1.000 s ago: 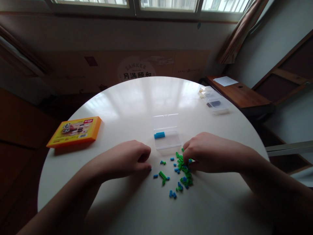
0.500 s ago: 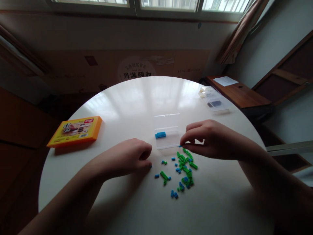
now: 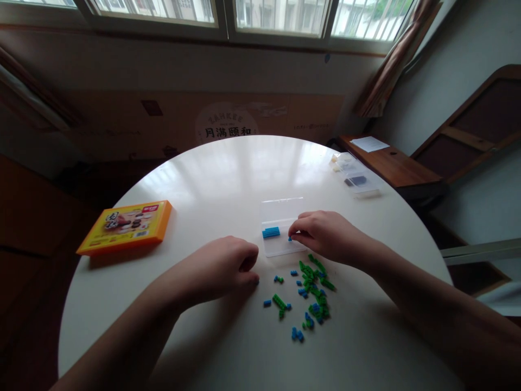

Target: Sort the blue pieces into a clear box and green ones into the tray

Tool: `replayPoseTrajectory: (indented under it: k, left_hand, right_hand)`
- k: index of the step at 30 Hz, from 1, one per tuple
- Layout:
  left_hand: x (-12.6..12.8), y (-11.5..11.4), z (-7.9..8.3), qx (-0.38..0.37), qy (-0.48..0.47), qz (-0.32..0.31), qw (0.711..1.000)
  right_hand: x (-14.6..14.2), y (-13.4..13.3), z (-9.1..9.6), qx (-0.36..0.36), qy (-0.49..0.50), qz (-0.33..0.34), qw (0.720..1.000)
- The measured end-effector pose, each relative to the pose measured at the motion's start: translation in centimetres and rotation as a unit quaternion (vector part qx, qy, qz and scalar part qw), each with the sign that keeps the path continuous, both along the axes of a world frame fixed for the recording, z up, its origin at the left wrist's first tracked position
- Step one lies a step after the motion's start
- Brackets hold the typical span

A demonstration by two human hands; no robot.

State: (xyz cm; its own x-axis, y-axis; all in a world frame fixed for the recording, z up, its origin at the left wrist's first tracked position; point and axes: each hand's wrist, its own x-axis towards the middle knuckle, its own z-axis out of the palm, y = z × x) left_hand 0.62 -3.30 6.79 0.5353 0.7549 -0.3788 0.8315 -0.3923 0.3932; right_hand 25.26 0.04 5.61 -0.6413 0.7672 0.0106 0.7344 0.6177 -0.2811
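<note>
My right hand (image 3: 325, 233) hovers over the small clear plastic box (image 3: 277, 247) on the white round table (image 3: 228, 179), its fingertips pinched on a tiny blue brick (image 3: 290, 238). A short row of blue bricks (image 3: 271, 232) lies in the box's left part. My left hand (image 3: 222, 269) rests curled on the table to the left of the box, fingers closed, with a speck of blue at its fingertips. A loose pile of small green and blue bricks (image 3: 311, 290) is spread on the table in front of the box.
An orange flat box (image 3: 126, 225) lies at the table's left. Another clear case (image 3: 356, 176) with dark and pale pieces sits at the far right edge. A wooden side table (image 3: 391, 163) with a paper stands beyond it. Windows and a curtain are behind.
My right hand lifted from the brick pile with a blue brick and moved left over the clear box. The left hand stayed put. The view tilted slightly.
</note>
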Motion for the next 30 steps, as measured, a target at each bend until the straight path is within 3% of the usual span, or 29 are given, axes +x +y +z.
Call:
replayPoseTrajectory:
  k: [9,16,30]
  left_hand:
    - [-0.2,0.0,-0.4,0.013,-0.010,-0.009,1.000]
    - [0.1,0.0,0.1,-0.002,-0.006,-0.001,1.000]
    - [0.0,0.0,-0.1,-0.012,-0.006,0.004,1.000]
  right_hand:
    - [-1.0,-0.6,0.2,0.051,-0.030,-0.042,0.997]
    - [0.0,-1.3,0.4,0.005,0.003,-0.020,1.000]
    - [-0.6,-0.5,-0.2,0.032,-0.006,-0.057,0.998]
